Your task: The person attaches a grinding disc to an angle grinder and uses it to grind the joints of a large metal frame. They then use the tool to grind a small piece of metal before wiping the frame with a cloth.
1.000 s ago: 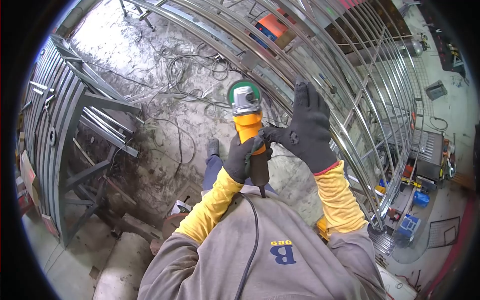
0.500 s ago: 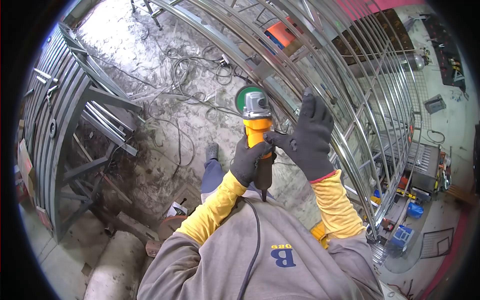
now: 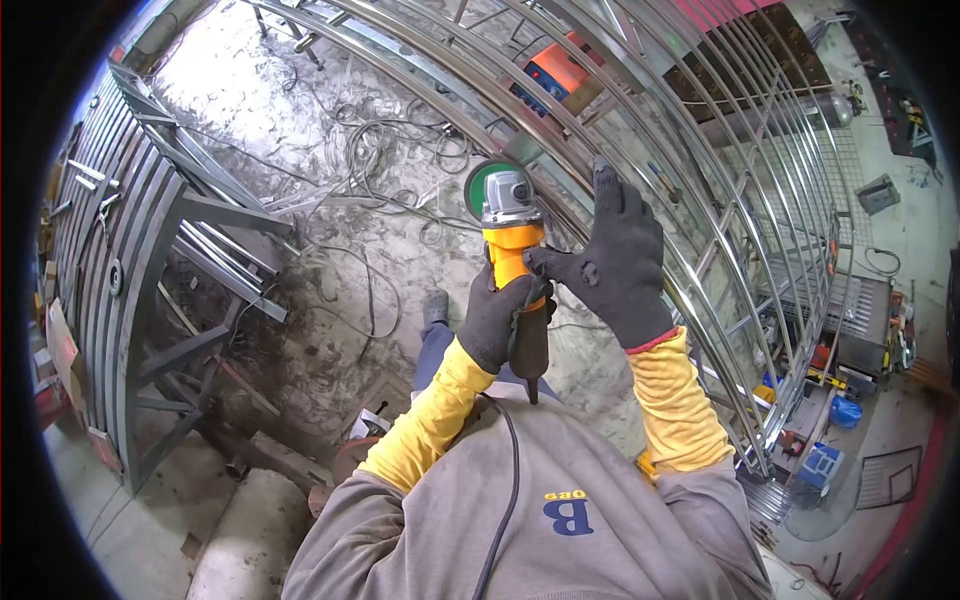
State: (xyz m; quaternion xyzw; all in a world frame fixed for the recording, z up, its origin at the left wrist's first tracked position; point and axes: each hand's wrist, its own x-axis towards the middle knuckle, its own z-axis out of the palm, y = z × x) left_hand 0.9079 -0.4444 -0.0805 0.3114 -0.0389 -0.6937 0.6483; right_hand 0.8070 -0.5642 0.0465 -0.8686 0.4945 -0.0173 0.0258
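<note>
In the head view, my left hand (image 3: pixel 495 318), in a dark glove, is wrapped round the body of a yellow and black angle grinder (image 3: pixel 514 240). The grinder's grey metal head points away from me, with a green disc (image 3: pixel 484 187) at its left side. Its black cord (image 3: pixel 515 470) runs down over the front of my grey top. My right hand (image 3: pixel 620 262), gloved as well, has its fingers stretched out and its thumb reaching to the grinder's body. Just beyond that hand are the shiny metal tubes (image 3: pixel 684 300) of a large frame.
A slatted grey metal table (image 3: pixel 150 215) stands at the left. Loose cables (image 3: pixel 375 150) lie on the stained floor. Behind the tubes sits an orange machine (image 3: pixel 562 72). Tools and a blue box (image 3: pixel 820 464) are at the lower right, and a large cylinder (image 3: pixel 250 535) lies lower left.
The surroundings have shifted slightly in view, as from a small head movement. My left hand keeps its hold on the grinder, and my right hand stays spread beside it.
</note>
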